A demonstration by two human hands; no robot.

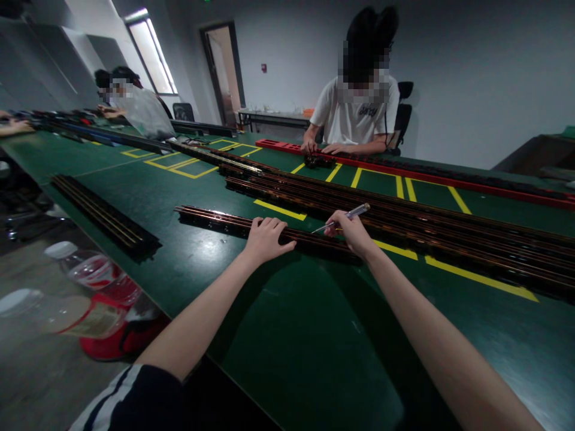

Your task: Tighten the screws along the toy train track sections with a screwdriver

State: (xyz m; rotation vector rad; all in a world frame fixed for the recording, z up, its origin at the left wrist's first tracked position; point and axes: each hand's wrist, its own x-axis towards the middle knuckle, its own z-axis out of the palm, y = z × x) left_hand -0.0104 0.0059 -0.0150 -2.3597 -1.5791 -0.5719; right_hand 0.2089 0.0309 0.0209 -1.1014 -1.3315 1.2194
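- Left hand (268,239): lay palm down over the dark strip (215,218), fingers bent and thumb spread toward the right; whether it pinched the strip could not be told.
- Right hand (349,232): was closed around a silver pen-like tool (358,210), whose tip slanted down and leftward to the strip.
- Arms: both stretched forward, converging over the green table (287,335).
- Strip: lay on the table beneath the left hand, on the near side of a long bundle of strips (422,224).
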